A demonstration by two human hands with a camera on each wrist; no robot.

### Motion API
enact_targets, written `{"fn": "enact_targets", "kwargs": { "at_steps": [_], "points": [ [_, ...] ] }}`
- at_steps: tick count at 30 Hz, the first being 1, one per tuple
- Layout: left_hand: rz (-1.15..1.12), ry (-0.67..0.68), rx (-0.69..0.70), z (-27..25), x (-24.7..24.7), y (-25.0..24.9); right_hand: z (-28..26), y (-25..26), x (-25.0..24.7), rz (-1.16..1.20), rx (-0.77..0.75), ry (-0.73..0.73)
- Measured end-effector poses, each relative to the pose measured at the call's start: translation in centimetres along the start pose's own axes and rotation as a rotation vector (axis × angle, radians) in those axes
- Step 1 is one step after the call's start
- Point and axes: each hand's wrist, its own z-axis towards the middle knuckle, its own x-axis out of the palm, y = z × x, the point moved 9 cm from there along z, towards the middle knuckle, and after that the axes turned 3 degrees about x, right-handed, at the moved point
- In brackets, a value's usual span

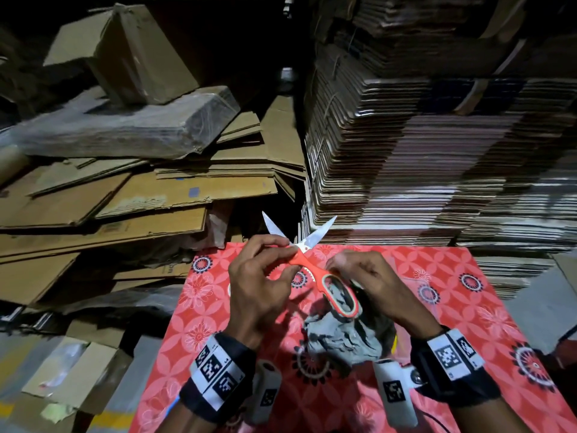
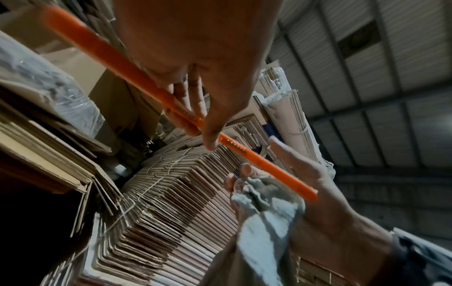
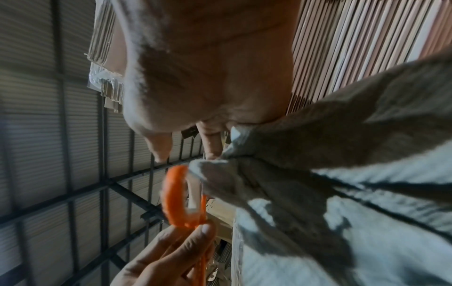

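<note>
So the left hand (image 1: 256, 285) is pinching the scissors (image 1: 307, 260) right by the pivot, with thumb and fingertips curling round the orange neck. The right hand (image 1: 374, 282) is gripping a grey cloth (image 1: 346, 335), and its fingers are bunching it against the looped handle, which is pointing back toward the person. The rest of the cloth is hanging down and pooling on the red flowered table (image 1: 468, 307) between the wrists.

The scissors are being held up in the air over the table's far edge, not touching it. The blades are standing wide open in a V. Both tips are pointing away and poking past that edge toward the dark gap between the two piles.

The right tip is sitting close to the corner of the tall stack of flattened cartons (image 1: 421, 167), and I honestly can't tell how much clearance it's getting. The left tip is hanging near the ragged ends of the loose cardboard sheets (image 1: 140, 198). A plastic-wrapped bundle (image 1: 125, 126) is lying on those sheets further back.

Room-wise, the tabletop is stretching out furthest on the right side. Its left edge is running just beside the left wrist, with cardboard scraps (image 1: 78, 370) lying on the floor below it.
</note>
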Motion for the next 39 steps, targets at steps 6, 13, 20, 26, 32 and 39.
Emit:
{"fn": "enact_targets", "kwargs": {
  "at_steps": [6, 13, 20, 26, 32, 39],
  "points": [
    [0.141, 0.019, 0.111, -0.1, 0.3, -0.6, -0.4, -0.3, 0.9, -0.049, 0.021, 0.013],
    [0.370, -0.082, 0.199, -1.2, -0.8, -2.8, -0.6, -0.7, -0.6, -0.020, -0.030, -0.246],
    [-0.555, 0.119, -0.553, -2.2, 4.4, 1.2, -1.1, 0.3, 0.5, 0.031, -0.067, -0.327],
    [-0.730, -0.097, -0.817, -2.3, 5.2, 3.7, -1.5, -0.2, 2.9, -0.021, -0.046, -0.242],
    [-0.876, -0.147, -0.857, -1.7, 4.6, 4.1, -1.9, -2.4, 3.3, 0.087, 0.018, -0.112],
    [-0.666, -0.004, -0.729, -0.9, 2.3, 4.8, -2.3, -5.4, 0.5, 0.058, 0.136, -0.189]
  ]
}}
